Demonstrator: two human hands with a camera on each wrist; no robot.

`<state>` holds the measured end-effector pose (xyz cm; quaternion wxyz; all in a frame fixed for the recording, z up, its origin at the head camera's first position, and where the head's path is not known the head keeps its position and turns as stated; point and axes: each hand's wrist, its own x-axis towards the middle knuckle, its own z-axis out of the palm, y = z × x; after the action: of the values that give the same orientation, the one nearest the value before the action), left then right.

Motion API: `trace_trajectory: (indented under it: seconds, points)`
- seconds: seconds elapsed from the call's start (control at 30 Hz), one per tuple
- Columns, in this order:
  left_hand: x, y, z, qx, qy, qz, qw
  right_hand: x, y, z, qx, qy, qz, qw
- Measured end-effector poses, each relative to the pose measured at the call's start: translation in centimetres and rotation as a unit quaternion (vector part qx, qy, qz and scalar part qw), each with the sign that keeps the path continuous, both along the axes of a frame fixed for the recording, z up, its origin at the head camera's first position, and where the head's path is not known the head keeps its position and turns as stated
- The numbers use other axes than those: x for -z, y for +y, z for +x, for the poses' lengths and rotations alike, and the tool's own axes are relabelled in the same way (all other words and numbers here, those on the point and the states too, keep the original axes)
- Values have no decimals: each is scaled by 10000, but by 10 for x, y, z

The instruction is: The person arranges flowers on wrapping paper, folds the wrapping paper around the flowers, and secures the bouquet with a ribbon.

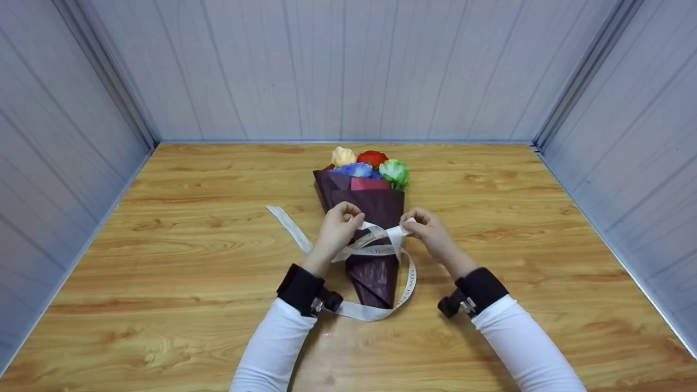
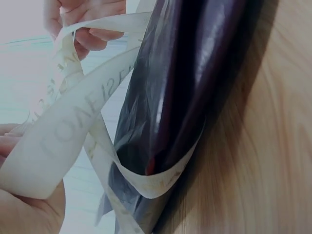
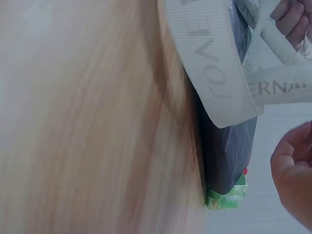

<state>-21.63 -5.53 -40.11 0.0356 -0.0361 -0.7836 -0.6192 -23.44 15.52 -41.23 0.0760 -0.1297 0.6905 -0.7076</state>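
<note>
A bouquet wrapped in dark purple paper [image 1: 375, 204] lies on the wooden table, its flowers [image 1: 373, 159] in cream, red, blue and green pointing away from me. White printed ribbon [image 1: 375, 250] runs round the narrow part of the wrap, with loops standing above it. My left hand [image 1: 336, 228] pinches ribbon over the bouquet's left side. On the right side, my right hand [image 1: 430, 231] pinches another part of it between thumb and fingers. In the left wrist view, the ribbon [image 2: 73, 126] stretches between both hands, lettering showing.
One ribbon tail [image 1: 288, 226] extends to the left of the bouquet. A long loop [image 1: 367, 312] curves round the stem end toward me. Pale panel walls [image 1: 348, 71] enclose the table [image 1: 179, 261] at the back and both sides.
</note>
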Motion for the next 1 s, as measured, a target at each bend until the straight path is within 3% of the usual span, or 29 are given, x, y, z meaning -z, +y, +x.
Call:
trace_trajectory:
  seconds: [0.27, 0.6, 0.83, 1.0]
  points:
    - [2, -2, -1, 127, 52, 54, 9999, 0, 1, 2, -518, -107, -686, 9962]
    - [-1, -5, -1, 106, 93, 6, 9999, 1, 1, 1, -167, -273, -454, 9985]
    - [1, -5, -2, 52, 64, -41, 10000, 0, 1, 1, -199, -131, -1083, 9938]
    - [1, -6, -2, 47, 24, 8, 10000, -1, 0, 1, -205, -154, -1158, 9929]
